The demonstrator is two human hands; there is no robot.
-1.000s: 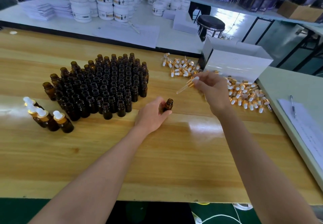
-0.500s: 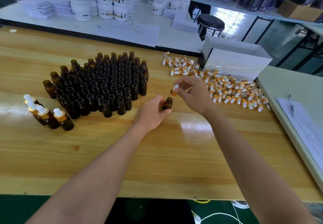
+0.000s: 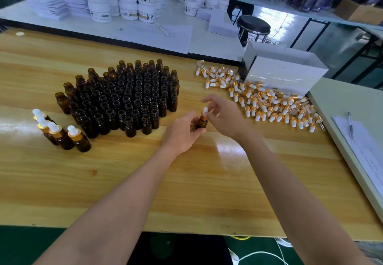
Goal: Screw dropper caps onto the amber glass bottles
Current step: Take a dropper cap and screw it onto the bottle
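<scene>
Bottles (image 3: 128,99) stand uncapped left of the held bottle (image 3: 202,123); dropper caps (image 3: 269,105) lie right.

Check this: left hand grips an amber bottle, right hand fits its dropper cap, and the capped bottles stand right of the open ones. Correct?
No: the head view shows the capped bottles left of the open bottles. The rest holds.
</scene>
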